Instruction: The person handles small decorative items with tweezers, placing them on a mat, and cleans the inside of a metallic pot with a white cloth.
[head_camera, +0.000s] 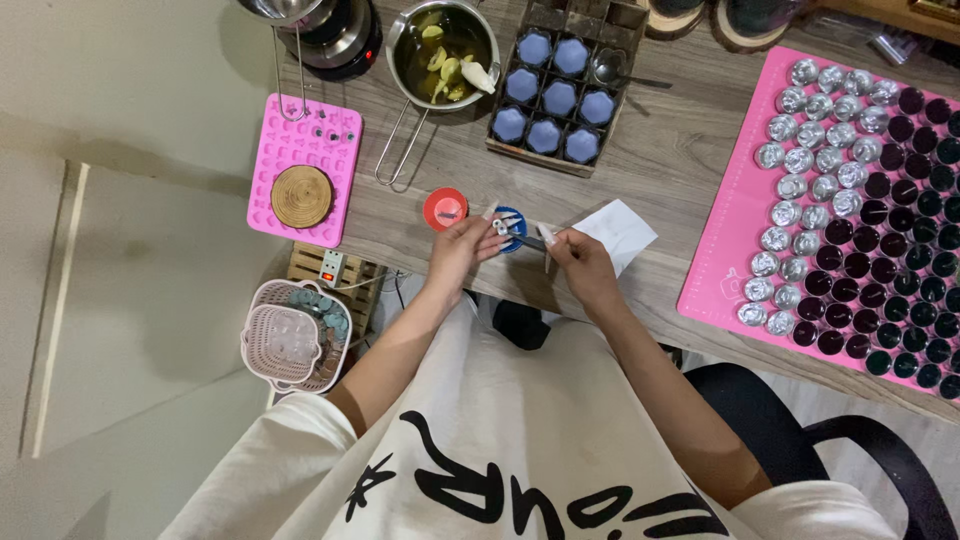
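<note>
In the head view, both hands meet at the near edge of the wooden tabletop (650, 170). The left hand (462, 250) has its grip closed around a small blue cup (511, 228), the fingers pinching its rim from the left side. The right hand (583, 262) has a narrow grip on thin metal tweezers (528, 240). The long axis of the tweezers runs almost level, from the right hand toward the left, and the tips reach the blue cup, which lies just to the left of the right grip. What the tips hold I cannot tell; it is too small. Both hands are about equally close to the cup, but only the left one touches it.

Just beyond the left grip, a little to the left, lies a round red lid (445, 208). Beyond the right grip is a white paper (620, 232). Farther from the hands stand a metal pot (442, 52) with yellow-green pieces in liquid, and a tray (558, 85) of pale blue filled moulds. Far to the left of the grips is a pink mat (300, 170) with a round wooden coaster (301, 196), and far to the right a bigger pink mat (722, 240) carries many small silver and dark cups (850, 200). Below the tabletop edge, to the left, a pink basket (285, 345) stands on the floor.
</note>
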